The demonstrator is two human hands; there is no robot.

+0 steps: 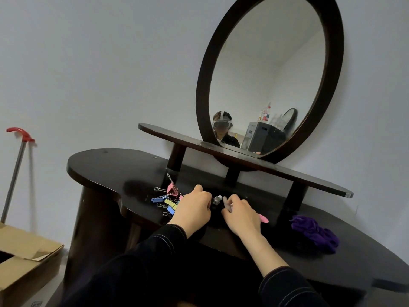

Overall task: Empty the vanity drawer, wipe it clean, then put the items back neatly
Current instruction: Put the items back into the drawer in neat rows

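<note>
Vanity top [115, 167], dark and glossy with a curved edge, is standing against a plain pale wall, and it is carrying a narrow raised shelf [287, 173] on short posts with an oval mirror [267, 74] in a dark frame rising above it. A cardboard box [24, 262] with open flaps is sitting on the floor at the left, and a metal pole with a red handle [16, 165] is leaning on the wall behind it. The mirror is reflecting a person wearing a headset, with a dark box and some bottles beside them. The drawer itself is not showing from this angle; items are lying out on the top. Coloured binder clips [167, 199] are lying in a loose heap left of centre, and a bundle of purple fabric [314, 231] is resting well apart at the right. Both arms, in dark stitched sleeves, are reaching forward over the front edge. The left hand [192, 210] is hovering palm down just beside the clips, fingers curling downward with the tips hidden, so whether it is gripping anything cannot be told. A small silver bottle [218, 200] is sitting between the two hands. The right hand [241, 216] is curling its fingers round a grey stick [227, 204], and a pink tip [263, 218] is protruding from the hand's far side.
</note>
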